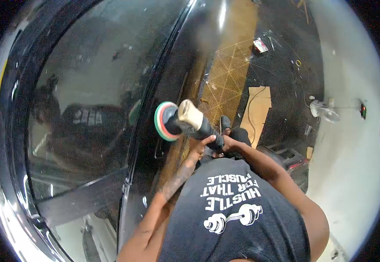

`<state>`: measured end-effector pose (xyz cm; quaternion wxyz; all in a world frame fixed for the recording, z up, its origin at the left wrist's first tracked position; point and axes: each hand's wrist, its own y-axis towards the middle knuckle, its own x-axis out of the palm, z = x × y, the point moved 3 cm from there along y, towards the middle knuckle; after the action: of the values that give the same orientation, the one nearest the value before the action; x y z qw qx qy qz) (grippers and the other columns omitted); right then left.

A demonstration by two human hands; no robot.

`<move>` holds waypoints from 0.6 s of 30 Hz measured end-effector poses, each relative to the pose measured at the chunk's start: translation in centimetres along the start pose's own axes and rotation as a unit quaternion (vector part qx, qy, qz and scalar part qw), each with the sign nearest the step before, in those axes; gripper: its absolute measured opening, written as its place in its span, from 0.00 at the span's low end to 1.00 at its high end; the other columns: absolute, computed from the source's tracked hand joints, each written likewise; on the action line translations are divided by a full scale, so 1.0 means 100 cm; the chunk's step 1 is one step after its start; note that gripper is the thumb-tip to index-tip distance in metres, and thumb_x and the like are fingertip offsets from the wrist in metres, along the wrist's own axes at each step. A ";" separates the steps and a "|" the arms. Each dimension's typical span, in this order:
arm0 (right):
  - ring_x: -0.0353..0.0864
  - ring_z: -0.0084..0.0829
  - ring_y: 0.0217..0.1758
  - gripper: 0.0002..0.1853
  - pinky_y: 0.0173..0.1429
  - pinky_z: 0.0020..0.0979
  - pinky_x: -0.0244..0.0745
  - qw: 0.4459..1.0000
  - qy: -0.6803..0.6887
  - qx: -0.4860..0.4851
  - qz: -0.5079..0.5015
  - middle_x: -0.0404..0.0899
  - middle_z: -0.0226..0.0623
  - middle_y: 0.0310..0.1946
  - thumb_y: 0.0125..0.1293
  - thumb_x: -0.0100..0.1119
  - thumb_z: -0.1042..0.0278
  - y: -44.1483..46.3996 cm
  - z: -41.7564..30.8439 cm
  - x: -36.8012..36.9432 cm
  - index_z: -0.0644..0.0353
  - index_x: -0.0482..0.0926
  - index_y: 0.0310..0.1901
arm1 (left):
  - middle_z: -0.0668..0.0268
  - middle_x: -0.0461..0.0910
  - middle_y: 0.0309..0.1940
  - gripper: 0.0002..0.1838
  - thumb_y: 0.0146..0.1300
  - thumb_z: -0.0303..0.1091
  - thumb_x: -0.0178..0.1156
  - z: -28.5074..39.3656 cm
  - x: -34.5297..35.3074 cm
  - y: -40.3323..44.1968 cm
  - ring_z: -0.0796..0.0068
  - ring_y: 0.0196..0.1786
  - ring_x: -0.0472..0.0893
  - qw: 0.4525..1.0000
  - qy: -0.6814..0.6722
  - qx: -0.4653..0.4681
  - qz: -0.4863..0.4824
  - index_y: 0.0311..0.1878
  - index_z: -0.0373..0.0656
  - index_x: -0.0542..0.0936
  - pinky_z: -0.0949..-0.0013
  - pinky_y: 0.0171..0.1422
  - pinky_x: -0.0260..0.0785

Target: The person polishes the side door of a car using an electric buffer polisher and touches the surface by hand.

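A polisher point(197, 126) with a black body and a cream-coloured head cover hangs beside the dark glossy car panel point(155, 113). Its round pad point(166, 121), edged in green, white and red, faces the panel; whether the two touch I cannot tell. The fingers of my left hand point(202, 146) are closed around the black body from the left side. Close by, my right hand point(228, 143) grips the rear end of the body, its fingers partly hidden. A car window point(89, 87) with reflections fills the left side.
Yellow and black grid flooring point(227, 70) runs alongside the car. On the floor at right are a flattened cardboard piece point(258, 111) with a cord across it, a fan point(325, 111), a yellow tape roll point(298, 63) and a black-and-red object point(288, 161). A pale wall point(347, 144) bounds the right.
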<state>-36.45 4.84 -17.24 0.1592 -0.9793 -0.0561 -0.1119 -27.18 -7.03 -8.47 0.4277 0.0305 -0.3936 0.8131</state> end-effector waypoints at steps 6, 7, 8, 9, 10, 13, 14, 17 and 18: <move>0.78 0.28 0.58 0.32 0.63 0.32 0.70 0.997 0.020 -0.058 0.043 0.81 0.35 0.53 0.47 0.69 0.74 0.018 -0.030 -0.037 0.57 0.76 0.59 | 0.64 0.83 0.39 0.21 0.52 0.43 0.70 0.033 0.003 0.035 0.70 0.39 0.83 0.997 0.046 0.058 0.002 0.45 0.38 0.80 0.65 0.49 0.77; 0.78 0.28 0.58 0.32 0.63 0.32 0.70 0.996 0.023 -0.064 0.052 0.81 0.35 0.53 0.47 0.69 0.74 0.020 -0.035 -0.050 0.57 0.76 0.59 | 0.64 0.83 0.39 0.21 0.53 0.43 0.69 0.041 0.007 0.049 0.70 0.39 0.83 0.997 0.049 0.059 0.000 0.44 0.38 0.81 0.65 0.49 0.77; 0.78 0.28 0.58 0.32 0.63 0.32 0.70 0.996 0.029 -0.061 0.055 0.81 0.34 0.52 0.47 0.70 0.74 0.020 -0.042 -0.066 0.57 0.76 0.59 | 0.64 0.84 0.38 0.20 0.54 0.44 0.68 0.049 0.012 0.067 0.70 0.39 0.83 0.997 0.053 0.056 -0.002 0.44 0.39 0.81 0.65 0.49 0.77; 0.78 0.28 0.58 0.33 0.63 0.32 0.70 0.996 0.037 -0.056 0.055 0.80 0.34 0.52 0.46 0.70 0.75 0.021 -0.048 -0.079 0.57 0.76 0.59 | 0.65 0.84 0.38 0.20 0.55 0.44 0.68 0.057 0.018 0.084 0.70 0.38 0.83 0.997 0.057 0.053 -0.005 0.43 0.39 0.81 0.65 0.49 0.77; 0.79 0.29 0.55 0.32 0.62 0.33 0.71 0.996 -0.018 0.034 0.084 0.81 0.33 0.50 0.45 0.71 0.75 0.039 -0.004 -0.098 0.56 0.77 0.57 | 0.65 0.84 0.37 0.19 0.55 0.45 0.67 0.069 0.026 0.102 0.70 0.38 0.83 0.997 0.059 0.047 -0.008 0.43 0.39 0.81 0.65 0.49 0.77; 0.79 0.29 0.53 0.31 0.61 0.35 0.72 0.998 0.013 0.025 0.061 0.81 0.32 0.49 0.44 0.72 0.74 0.051 -0.027 -0.148 0.57 0.77 0.55 | 0.65 0.84 0.36 0.18 0.58 0.46 0.65 0.089 0.041 0.167 0.70 0.37 0.83 0.998 0.058 0.006 -0.018 0.41 0.40 0.82 0.65 0.48 0.77; 0.79 0.28 0.51 0.30 0.59 0.34 0.73 0.996 -0.003 0.056 0.073 0.81 0.31 0.47 0.44 0.72 0.74 0.057 -0.026 -0.168 0.57 0.77 0.54 | 0.65 0.84 0.36 0.18 0.59 0.47 0.64 0.099 0.048 0.190 0.70 0.36 0.83 0.998 0.058 -0.019 -0.025 0.41 0.40 0.82 0.65 0.48 0.77; 0.78 0.26 0.47 0.27 0.54 0.31 0.74 0.993 0.058 0.028 0.102 0.80 0.29 0.42 0.45 0.71 0.76 0.078 -0.042 -0.226 0.57 0.78 0.51 | 0.66 0.84 0.34 0.18 0.61 0.48 0.62 0.127 0.064 0.260 0.70 0.35 0.83 0.989 0.074 -0.117 -0.058 0.40 0.41 0.82 0.65 0.48 0.77; 0.79 0.26 0.45 0.24 0.52 0.31 0.75 0.987 0.101 -0.012 0.124 0.80 0.29 0.40 0.45 0.71 0.76 0.075 -0.061 -0.243 0.57 0.78 0.48 | 0.66 0.85 0.34 0.18 0.62 0.49 0.62 0.134 0.069 0.278 0.70 0.35 0.83 0.982 0.081 -0.154 -0.069 0.39 0.41 0.83 0.65 0.48 0.77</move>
<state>-60.08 -6.00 -19.63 0.1653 -0.9641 0.0833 -0.1901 -55.46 -20.34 -13.64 0.5123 -0.0745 -0.4755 0.7113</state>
